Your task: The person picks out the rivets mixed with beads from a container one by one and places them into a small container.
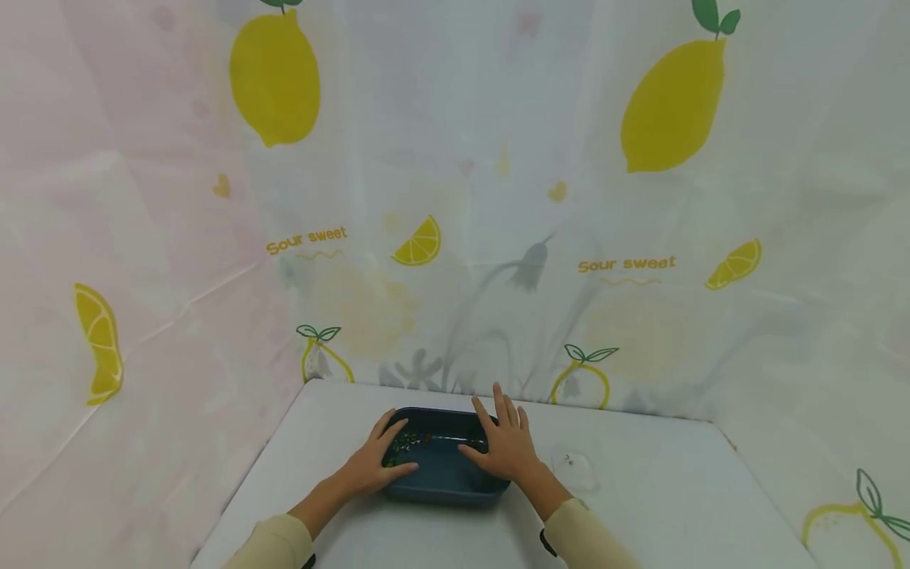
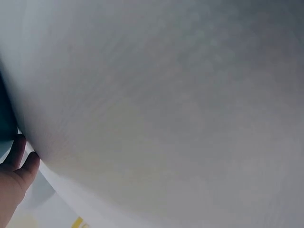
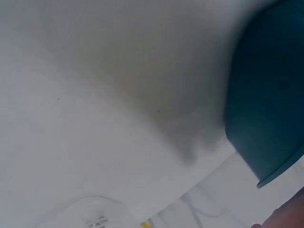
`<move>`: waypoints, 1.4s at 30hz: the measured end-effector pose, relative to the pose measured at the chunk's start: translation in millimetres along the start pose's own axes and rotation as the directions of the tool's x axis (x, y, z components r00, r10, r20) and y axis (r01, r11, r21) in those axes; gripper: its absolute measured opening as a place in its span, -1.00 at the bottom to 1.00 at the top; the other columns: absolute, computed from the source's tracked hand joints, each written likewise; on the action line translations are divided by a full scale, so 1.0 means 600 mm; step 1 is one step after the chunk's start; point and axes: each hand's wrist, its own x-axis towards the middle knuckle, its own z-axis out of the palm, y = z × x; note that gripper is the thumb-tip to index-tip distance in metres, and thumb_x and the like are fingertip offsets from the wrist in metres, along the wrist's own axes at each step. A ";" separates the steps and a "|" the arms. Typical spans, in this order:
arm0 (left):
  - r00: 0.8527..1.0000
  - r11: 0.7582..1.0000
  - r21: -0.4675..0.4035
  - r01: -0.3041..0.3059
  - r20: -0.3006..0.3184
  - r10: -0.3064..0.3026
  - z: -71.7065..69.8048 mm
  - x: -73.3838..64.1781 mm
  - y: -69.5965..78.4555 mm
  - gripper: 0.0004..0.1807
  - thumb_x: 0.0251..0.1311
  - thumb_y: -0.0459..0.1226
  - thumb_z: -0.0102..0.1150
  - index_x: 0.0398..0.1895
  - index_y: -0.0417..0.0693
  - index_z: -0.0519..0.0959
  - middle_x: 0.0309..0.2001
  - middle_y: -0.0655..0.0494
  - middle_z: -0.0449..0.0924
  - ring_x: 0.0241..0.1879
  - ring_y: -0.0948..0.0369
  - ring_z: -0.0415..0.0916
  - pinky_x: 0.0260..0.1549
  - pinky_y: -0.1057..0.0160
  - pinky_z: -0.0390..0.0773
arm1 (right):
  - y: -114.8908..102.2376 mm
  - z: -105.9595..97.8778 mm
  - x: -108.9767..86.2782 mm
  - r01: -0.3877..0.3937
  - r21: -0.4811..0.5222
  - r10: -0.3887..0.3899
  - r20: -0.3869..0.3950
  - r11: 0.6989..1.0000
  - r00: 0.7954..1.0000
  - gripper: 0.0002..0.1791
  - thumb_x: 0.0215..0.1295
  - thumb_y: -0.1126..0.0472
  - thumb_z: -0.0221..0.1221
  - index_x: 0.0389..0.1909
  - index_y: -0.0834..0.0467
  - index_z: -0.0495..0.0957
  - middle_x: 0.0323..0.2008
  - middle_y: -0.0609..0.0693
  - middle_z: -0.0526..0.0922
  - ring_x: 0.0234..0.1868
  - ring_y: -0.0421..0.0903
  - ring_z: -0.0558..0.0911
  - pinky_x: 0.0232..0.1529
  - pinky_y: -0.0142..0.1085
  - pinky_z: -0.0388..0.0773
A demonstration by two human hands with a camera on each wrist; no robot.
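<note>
A dark teal rectangular dish (image 1: 446,495) with a raised rim stands on the white table. Small green and reddish bits (image 1: 405,444) show inside it, toward its left end. My left hand (image 1: 368,466) is at the dish's left end, fingers spread and thumb reaching over the near-left side. At the right end is my right hand (image 1: 510,447), its fingers extended and spread, its thumb over the inside. Whether either palm touches the rim cannot be told. In the right wrist view, the dish's outer wall (image 3: 266,99) rises beside the hand, which is mostly cut off.
Right of the dish lies a clear, colourless item (image 1: 574,470) with a small dark mark, its kind unclear. The white tabletop (image 1: 654,490) ends at a lemon-printed sheet (image 1: 469,316) hanging behind, with more sheeting at both sides.
</note>
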 end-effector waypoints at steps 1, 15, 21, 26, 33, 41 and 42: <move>1.000 1.000 0.000 0.000 -0.004 0.000 0.000 0.001 -0.001 -0.03 0.19 0.20 0.23 0.55 -0.02 0.11 0.59 -0.13 -0.20 0.41 -0.23 0.21 0.14 -0.34 0.37 | -0.004 0.002 0.001 0.004 0.001 -0.004 0.010 1.000 1.000 -0.01 0.23 -0.45 0.08 0.55 -0.03 0.08 0.56 0.28 -0.14 0.50 0.27 0.13 0.36 0.29 0.11; 1.000 1.000 0.019 0.012 -0.008 -0.012 0.000 -0.002 0.002 -0.05 0.19 0.19 0.25 0.53 -0.05 0.16 0.58 -0.17 -0.17 0.40 -0.27 0.21 0.13 -0.35 0.37 | -0.053 0.020 0.007 0.058 0.223 -0.074 0.066 0.973 0.995 -0.03 0.32 -0.43 0.00 0.59 -0.05 -0.06 0.59 0.20 -0.23 0.51 0.33 0.08 0.34 0.33 0.13; 1.000 0.999 0.031 0.020 -0.011 -0.019 -0.001 -0.002 0.005 -0.07 0.20 0.20 0.22 0.52 -0.02 0.18 0.58 -0.16 -0.16 0.40 -0.25 0.23 0.14 -0.33 0.39 | -0.060 0.028 0.012 0.074 0.392 -0.110 0.071 0.917 0.991 -0.01 0.33 -0.35 0.06 0.59 0.03 -0.10 0.59 0.20 -0.20 0.49 0.38 0.10 0.27 0.40 0.17; 1.000 0.999 0.037 0.008 -0.025 -0.007 0.000 -0.001 0.005 -0.08 0.19 0.20 0.22 0.51 -0.03 0.21 0.57 -0.17 -0.13 0.38 -0.24 0.25 0.12 -0.31 0.41 | -0.065 0.028 0.015 0.057 0.438 -0.103 0.083 0.897 0.991 -0.02 0.33 -0.34 0.07 0.59 0.04 -0.08 0.60 0.15 -0.23 0.48 0.40 0.10 0.25 0.42 0.16; 0.999 0.999 0.044 0.011 -0.032 -0.010 0.003 -0.002 0.004 -0.07 0.18 0.22 0.22 0.53 0.02 0.19 0.58 -0.15 -0.14 0.39 -0.23 0.25 0.10 -0.30 0.43 | -0.074 0.031 0.020 0.069 0.401 -0.122 0.106 0.913 0.987 0.00 0.30 -0.39 0.06 0.59 0.00 -0.07 0.60 0.18 -0.22 0.49 0.38 0.10 0.29 0.37 0.16; 1.000 1.000 0.026 0.015 -0.026 -0.014 0.001 -0.001 0.004 0.09 0.07 0.25 0.31 0.56 -0.01 0.08 0.58 -0.15 -0.15 0.39 -0.25 0.24 0.08 -0.34 0.42 | -0.094 0.043 0.032 0.135 0.249 -0.152 0.051 0.959 0.987 -0.13 0.41 -0.36 -0.07 0.58 -0.01 0.00 0.59 0.21 -0.17 0.53 0.28 0.07 0.37 0.30 0.09; 1.000 0.999 0.029 0.017 -0.023 -0.017 0.001 -0.002 0.003 0.10 0.06 0.25 0.31 0.57 -0.01 0.06 0.58 -0.15 -0.15 0.38 -0.25 0.25 0.07 -0.34 0.43 | -0.097 0.047 0.034 0.144 0.215 -0.158 0.049 0.966 0.986 -0.13 0.41 -0.37 -0.09 0.58 -0.01 0.00 0.58 0.22 -0.16 0.53 0.27 0.08 0.37 0.28 0.10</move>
